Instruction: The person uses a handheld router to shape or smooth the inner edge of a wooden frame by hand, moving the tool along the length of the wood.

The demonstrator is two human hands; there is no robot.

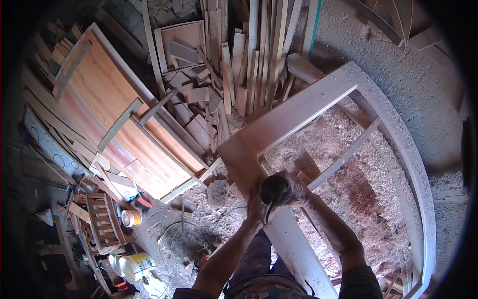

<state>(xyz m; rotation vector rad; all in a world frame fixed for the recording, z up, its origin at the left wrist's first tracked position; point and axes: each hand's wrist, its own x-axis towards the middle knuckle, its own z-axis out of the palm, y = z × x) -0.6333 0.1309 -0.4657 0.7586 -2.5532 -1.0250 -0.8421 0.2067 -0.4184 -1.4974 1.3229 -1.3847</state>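
Note:
A black corded power tool (274, 188), seen from above, is over a wide pale board (293, 244) of a large wooden frame (398, 127). My left hand (256, 208) is closed on the tool's left side and my right hand (298, 193) grips its right side. The tool's lower end is hidden beneath it and my hands. The frame has a curved outer rail and a thinner cross bar (343, 159), with sawdust lying on it and heaped under its opening.
Wooden planks and offcuts (239, 65) stand and lie behind the frame. A large wooden panel (112, 109) leans at the left. Buckets (137, 265), a slatted wooden piece (102, 224) and a cable (179, 224) lie at the lower left. A rough wall or ledge (413, 109) runs at the right.

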